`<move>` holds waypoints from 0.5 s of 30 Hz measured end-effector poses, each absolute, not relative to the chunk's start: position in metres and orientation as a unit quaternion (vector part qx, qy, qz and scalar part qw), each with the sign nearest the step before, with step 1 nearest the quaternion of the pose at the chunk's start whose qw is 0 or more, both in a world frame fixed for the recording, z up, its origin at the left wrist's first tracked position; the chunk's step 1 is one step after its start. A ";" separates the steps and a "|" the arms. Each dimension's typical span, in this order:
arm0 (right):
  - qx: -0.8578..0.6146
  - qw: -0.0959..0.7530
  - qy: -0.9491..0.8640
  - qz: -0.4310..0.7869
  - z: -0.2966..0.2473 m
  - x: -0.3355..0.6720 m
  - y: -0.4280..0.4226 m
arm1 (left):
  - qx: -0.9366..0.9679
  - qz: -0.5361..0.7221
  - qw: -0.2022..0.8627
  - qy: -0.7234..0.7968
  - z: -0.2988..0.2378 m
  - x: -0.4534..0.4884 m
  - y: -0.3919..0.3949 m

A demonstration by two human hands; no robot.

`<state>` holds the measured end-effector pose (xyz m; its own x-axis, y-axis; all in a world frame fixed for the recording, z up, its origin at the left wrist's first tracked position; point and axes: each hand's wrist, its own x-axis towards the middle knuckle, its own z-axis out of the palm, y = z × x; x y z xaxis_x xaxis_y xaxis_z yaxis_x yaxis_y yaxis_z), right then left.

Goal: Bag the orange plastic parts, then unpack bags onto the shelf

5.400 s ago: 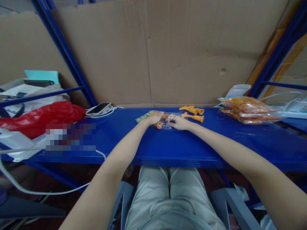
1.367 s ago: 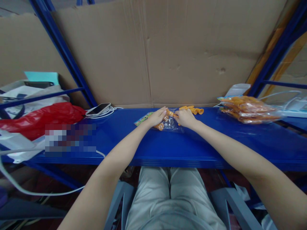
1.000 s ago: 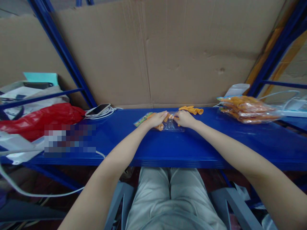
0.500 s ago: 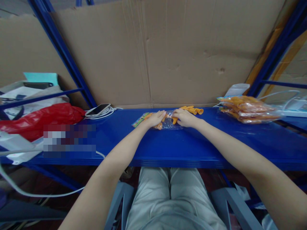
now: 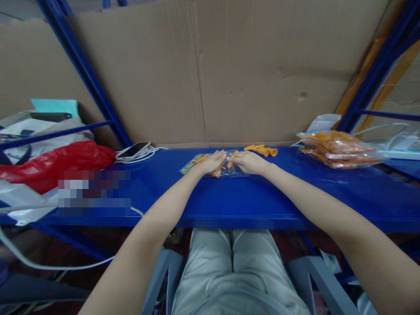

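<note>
At frame centre, my left hand (image 5: 211, 162) lies over the clear bag (image 5: 236, 173), grip unclear; my right hand (image 5: 252, 162) pinches an orange piece (image 5: 233, 159).

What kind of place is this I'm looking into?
Likely a makeshift workstation in a workshop or storeroom: a blue rack shelf serves as the worktop, cardboard stands upright behind it, and bagged orange pieces are piled on the right.

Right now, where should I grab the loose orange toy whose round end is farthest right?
I'd pinch the orange toy by its flared end, coming from the right. That end points right, clear of the right hand, while further left the toy seems crowded against another loose toy.
</note>
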<state>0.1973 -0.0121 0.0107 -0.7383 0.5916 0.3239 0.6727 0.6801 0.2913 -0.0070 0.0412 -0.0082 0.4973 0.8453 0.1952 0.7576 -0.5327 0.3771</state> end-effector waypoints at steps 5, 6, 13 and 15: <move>-0.318 0.186 -0.916 -0.157 -0.001 0.210 0.000 | 0.864 0.175 0.120 0.456 -0.005 -0.008 0.037; -0.323 0.194 -0.915 -0.144 -0.004 0.211 0.002 | 0.866 0.174 0.119 0.453 -0.004 -0.008 0.037; -0.380 0.163 -0.905 -0.104 -0.006 0.204 -0.003 | 0.878 0.156 0.111 0.439 -0.006 -0.010 0.039; -0.400 0.141 -0.899 -0.108 -0.004 0.200 -0.007 | 0.878 0.159 0.112 0.437 -0.006 -0.010 0.039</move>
